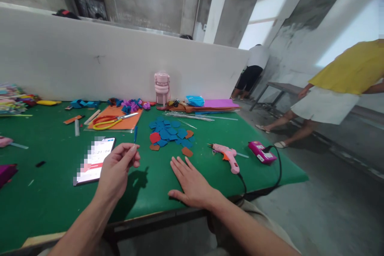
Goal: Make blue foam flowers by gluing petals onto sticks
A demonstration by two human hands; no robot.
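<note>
Raised above the table, my left hand pinches the lower end of a narrow blue piece between thumb and fingertips. The piece points upward; whether it is felt or foam I cannot tell. My right hand lies flat on the green tabletop, fingers spread, holding nothing. Just beyond it is a loose pile of cut blue pieces, with a red piece and several brown ones around its edges. A phone with a lit screen lies beside my left hand, partly behind the wrist.
On the right lie a pink glue gun and a magenta box with a black cable. Scissors rest on orange sheets. A pink bottle stands by the white partition. A person in a yellow top stands at right.
</note>
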